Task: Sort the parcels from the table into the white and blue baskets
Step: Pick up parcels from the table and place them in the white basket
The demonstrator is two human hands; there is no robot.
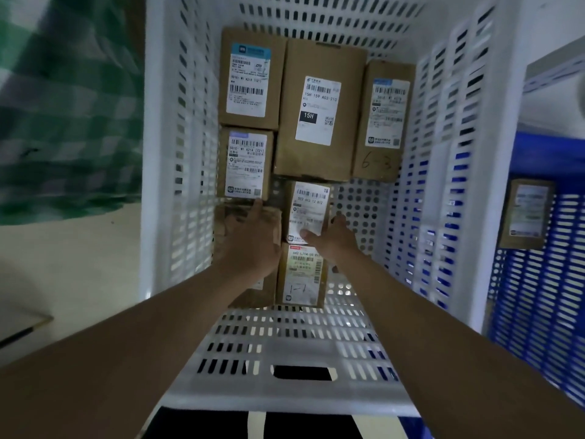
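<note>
both arms reach down into the white basket, where brown cardboard parcels lie flat on the perforated floor with their labels up. the left hand lies over a plain brown parcel near the left wall, fingers curled over its top edge – it grips that box. the right hand is spread, thumb resting on the label of a small parcel in the middle, its fingers along that box's right side. another small parcel lies just below it, touching. farther back sit a large parcel marked 15h and three others around it. to the right stands the blue basket, with one labelled parcel inside – blurred.
</note>
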